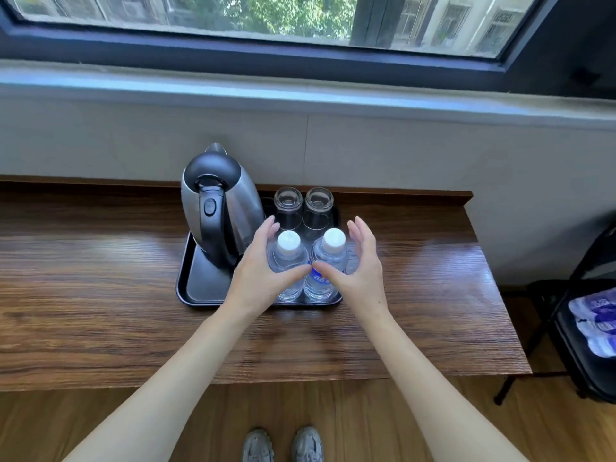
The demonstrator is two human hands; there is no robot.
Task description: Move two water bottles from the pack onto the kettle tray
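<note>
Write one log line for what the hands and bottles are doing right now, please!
left hand: open round left bottle | right hand: open round right bottle | bottles: upright on tray

The single head view looks forward and steeply down, close over the tray (186,281) on the wooden table (100,295).

Legible text: none. Right water bottle (325,261), blue label with white marks, too blurred to read. Bottle pack (595,323), at 3 o'clock, blue print likewise unreadable.

Two clear white-capped bottles (288,261) (328,261) stand upright, side by side, on the black tray (200,285).
</note>
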